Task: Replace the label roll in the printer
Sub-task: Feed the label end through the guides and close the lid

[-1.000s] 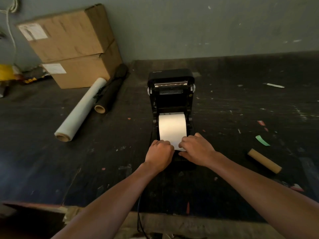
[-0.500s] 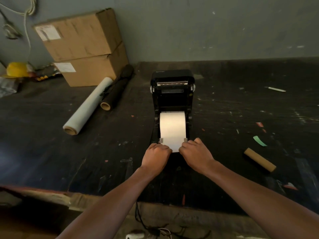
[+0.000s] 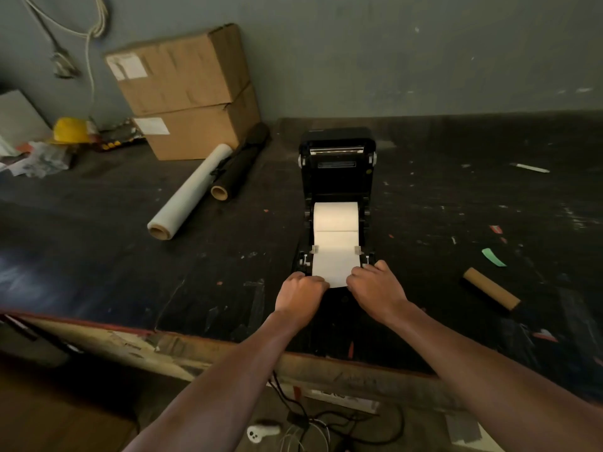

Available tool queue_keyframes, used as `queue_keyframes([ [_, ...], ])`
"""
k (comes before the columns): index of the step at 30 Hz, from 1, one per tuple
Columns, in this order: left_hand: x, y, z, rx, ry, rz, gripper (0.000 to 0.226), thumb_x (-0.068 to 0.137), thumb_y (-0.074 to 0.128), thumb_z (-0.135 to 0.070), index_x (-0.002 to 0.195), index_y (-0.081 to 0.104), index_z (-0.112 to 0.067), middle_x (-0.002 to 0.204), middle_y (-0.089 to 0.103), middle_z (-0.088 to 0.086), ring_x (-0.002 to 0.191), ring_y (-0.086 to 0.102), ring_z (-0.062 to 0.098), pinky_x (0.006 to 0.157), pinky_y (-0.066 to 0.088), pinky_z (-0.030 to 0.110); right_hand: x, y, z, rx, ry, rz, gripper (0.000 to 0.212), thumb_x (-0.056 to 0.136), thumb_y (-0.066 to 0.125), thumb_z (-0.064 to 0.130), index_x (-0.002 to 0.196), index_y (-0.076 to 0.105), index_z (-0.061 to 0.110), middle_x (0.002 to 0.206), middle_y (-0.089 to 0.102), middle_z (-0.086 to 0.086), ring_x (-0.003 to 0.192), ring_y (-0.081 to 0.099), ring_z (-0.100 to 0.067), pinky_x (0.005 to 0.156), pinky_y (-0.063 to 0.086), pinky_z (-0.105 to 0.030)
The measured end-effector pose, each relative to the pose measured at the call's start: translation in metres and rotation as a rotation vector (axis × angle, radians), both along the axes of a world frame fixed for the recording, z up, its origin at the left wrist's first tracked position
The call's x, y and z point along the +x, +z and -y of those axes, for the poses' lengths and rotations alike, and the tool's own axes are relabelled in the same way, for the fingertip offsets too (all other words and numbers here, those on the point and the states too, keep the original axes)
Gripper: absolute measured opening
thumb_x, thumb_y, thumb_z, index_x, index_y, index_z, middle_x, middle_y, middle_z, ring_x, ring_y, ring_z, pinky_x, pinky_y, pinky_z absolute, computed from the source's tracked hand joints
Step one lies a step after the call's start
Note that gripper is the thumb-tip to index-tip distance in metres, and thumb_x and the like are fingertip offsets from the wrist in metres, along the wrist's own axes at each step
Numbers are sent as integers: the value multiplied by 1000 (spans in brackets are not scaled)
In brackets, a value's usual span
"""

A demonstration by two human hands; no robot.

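Printer (image 3: 337, 172): I see it open on the table (image 3: 130, 262).
Roll (image 3: 336, 220): seated inside, strip drawn forward.
Left hand (image 3: 300, 296): pinching the strip's left corner.
Right hand (image 3: 375, 290): pinching its right corner.

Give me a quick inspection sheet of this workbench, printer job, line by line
Surface: dark scuffed bench top, paint flecks.
Job's things: black label printer, lid up; white label roll seated, strip drawn forward.
Clutter: empty brown cardboard core, green scrap, clear film roll, black roll.
Hands: left hand and right hand pinch the strip's front corners.
Cables: black leads below the bench.
Surroundings: two stacked cardboard boxes, yellow hard hat, grey wall.
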State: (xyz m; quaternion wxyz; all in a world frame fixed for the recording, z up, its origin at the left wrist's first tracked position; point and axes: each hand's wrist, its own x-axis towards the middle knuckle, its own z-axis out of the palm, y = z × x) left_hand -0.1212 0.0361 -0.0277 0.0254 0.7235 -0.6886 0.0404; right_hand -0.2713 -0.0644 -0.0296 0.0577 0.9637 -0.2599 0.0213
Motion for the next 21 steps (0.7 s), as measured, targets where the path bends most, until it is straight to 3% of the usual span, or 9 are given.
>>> queue_keyframes([
  [11, -3, 5, -2, 131, 5, 49, 18, 89, 54, -7, 98, 69, -11, 97, 68, 8, 91, 63, 33, 88, 51, 42, 0, -2, -6, 36, 3, -18, 11, 91, 56, 17, 97, 65, 18, 98, 65, -2, 92, 59, -19, 86, 36, -35],
  [21, -3, 3, -11, 113, -81, 60, 15, 90, 56, -10, 96, 70, -12, 94, 68, 7, 86, 65, 29, 89, 51, 41, -7, -4, -15, 84, 16, -4, 7, 90, 60, 21, 94, 65, 19, 93, 64, -1, 86, 58, -17, 86, 38, -35],
])
